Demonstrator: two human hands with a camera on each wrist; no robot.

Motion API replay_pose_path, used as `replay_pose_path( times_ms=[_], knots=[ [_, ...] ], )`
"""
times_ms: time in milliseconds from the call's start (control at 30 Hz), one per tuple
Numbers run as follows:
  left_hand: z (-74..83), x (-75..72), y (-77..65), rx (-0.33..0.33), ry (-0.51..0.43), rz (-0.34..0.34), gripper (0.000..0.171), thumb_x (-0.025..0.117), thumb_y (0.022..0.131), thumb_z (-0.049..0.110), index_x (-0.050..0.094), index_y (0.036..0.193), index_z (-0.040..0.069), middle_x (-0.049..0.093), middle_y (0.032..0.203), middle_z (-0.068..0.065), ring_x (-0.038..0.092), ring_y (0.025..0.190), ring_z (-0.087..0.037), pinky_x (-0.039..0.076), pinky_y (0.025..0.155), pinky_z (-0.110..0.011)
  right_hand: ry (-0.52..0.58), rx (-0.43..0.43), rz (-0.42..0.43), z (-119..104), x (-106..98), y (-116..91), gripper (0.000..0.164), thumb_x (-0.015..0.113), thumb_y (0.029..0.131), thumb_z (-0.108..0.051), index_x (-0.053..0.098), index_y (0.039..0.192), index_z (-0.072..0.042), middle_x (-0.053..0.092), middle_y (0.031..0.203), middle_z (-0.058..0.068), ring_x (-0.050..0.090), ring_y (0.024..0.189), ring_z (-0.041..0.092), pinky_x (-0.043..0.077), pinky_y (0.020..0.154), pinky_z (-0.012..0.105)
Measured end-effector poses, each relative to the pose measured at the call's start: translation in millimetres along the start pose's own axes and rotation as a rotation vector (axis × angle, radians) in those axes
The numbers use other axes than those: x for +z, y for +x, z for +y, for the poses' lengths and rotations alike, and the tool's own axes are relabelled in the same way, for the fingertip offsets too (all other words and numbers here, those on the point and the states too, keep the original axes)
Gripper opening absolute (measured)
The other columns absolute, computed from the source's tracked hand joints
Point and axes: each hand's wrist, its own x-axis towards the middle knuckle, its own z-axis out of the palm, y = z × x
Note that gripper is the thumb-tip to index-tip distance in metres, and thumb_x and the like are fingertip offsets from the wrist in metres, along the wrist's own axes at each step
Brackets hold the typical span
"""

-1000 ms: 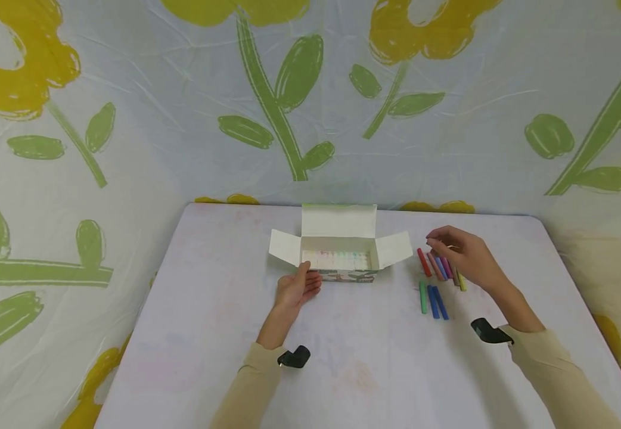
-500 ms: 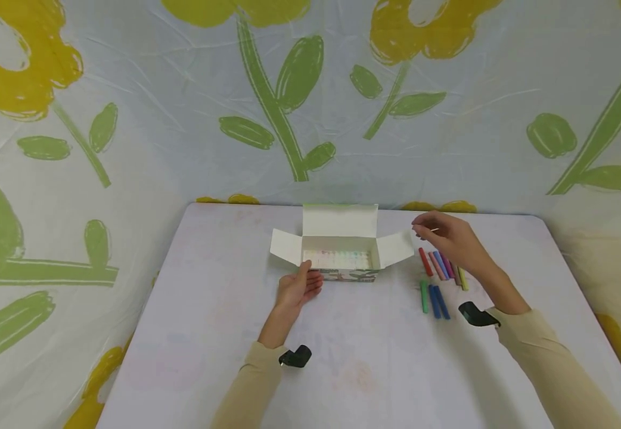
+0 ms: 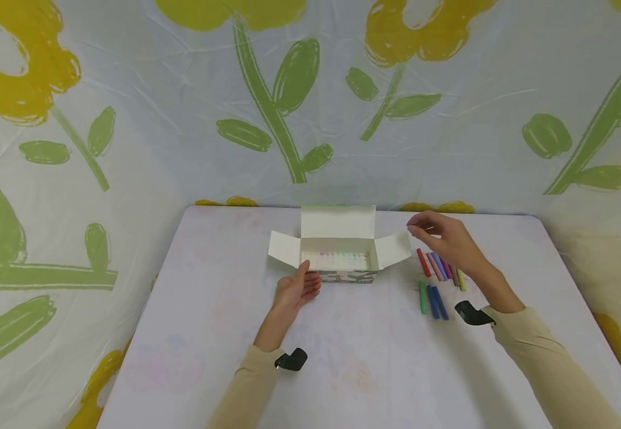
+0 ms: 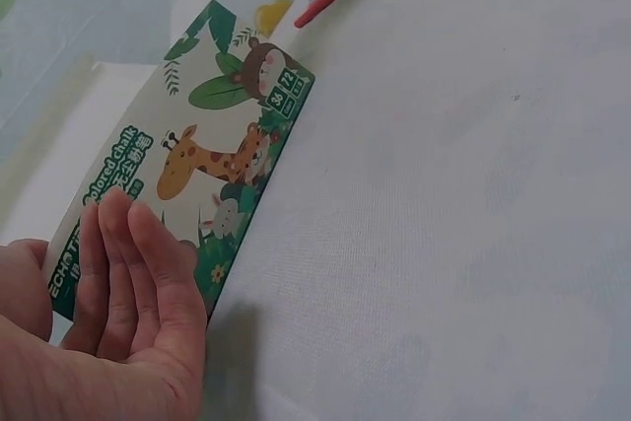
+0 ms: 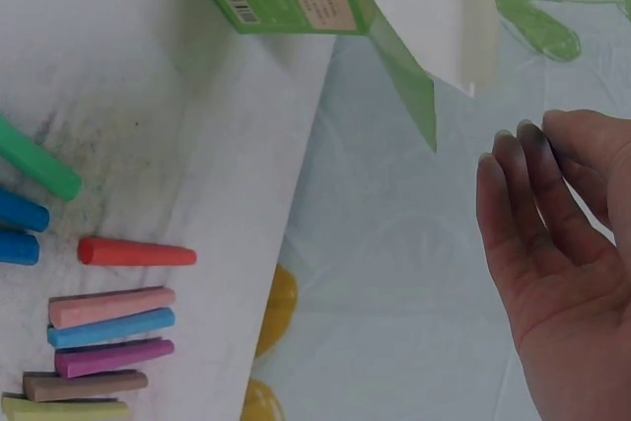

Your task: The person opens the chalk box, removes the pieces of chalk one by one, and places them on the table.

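An open chalk box point(image 3: 348, 276) stands near the table's far edge, its lid and two side flaps spread. A tray of pale-tipped chalk sticks point(image 3: 337, 260) shows inside. My left hand point(image 3: 289, 292) holds the box at its front left corner, thumb over the rim, fingers flat along the printed front point(image 4: 212, 155). My right hand point(image 3: 452, 241) hovers beside the right flap point(image 5: 424, 17), with no object visible between its loosely bent fingers. Below it lie a red chalk point(image 3: 424, 262), a green chalk point(image 3: 423, 297), two dark blue chalks point(image 3: 438, 302) and several others.
The light table point(image 3: 224, 357) bears faint coloured smudges. A flower-printed cloth point(image 3: 182, 119) hangs behind it and along both sides. Pink point(image 5: 113, 307), light blue point(image 5: 113, 328), purple point(image 5: 113, 358), brown point(image 5: 89, 385) and yellow chalks point(image 5: 64, 408) lie in a row.
My right hand has moved left and away from over the loose chalks to the box's right flap. My left hand stays at the box, which has not moved.
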Motion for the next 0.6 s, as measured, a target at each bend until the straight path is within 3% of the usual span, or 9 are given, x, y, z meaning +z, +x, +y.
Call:
replay_pose_path(
  times_ms=[233,467,600],
  knots=[
    [-0.8,-1.1,-0.1,0.01,0.007,0.016,0.051,0.069,0.097,0.048,0.073,0.093,-0.002,0.073,0.083,-0.007,0.072,0.074,-0.012,0.061,0.071,-0.024,-0.005,-0.015,-0.004,-1.4,2.0,0.6,0.013,0.068,0.099,-0.005,0.068,0.112,-0.001,0.072,0.103,0.01,0.067,0.095,0.026,0.045,0.084,0.003],
    [-1.9,-2.5,0.2,0.022,0.039,0.013,0.065,0.071,0.093,0.054,0.071,0.106,-0.01,0.075,0.087,-0.008,0.072,0.075,-0.012,0.062,0.075,-0.025,-0.005,-0.042,-0.001,-1.6,2.2,2.4,0.013,0.068,0.099,-0.005,0.068,0.111,-0.001,0.072,0.102,0.009,0.067,0.094,0.025,0.046,0.083,0.003],
    [-1.6,-1.3,0.0,0.024,0.026,0.017,0.059,0.071,0.095,0.05,0.072,0.103,-0.009,0.074,0.085,-0.008,0.072,0.074,-0.011,0.062,0.074,-0.025,-0.003,-0.049,-0.006,-1.1,3.4,6.1,0.014,0.068,0.1,-0.009,0.069,0.112,-0.002,0.072,0.103,0.009,0.067,0.094,0.022,0.048,0.083,0.005]
  ],
)
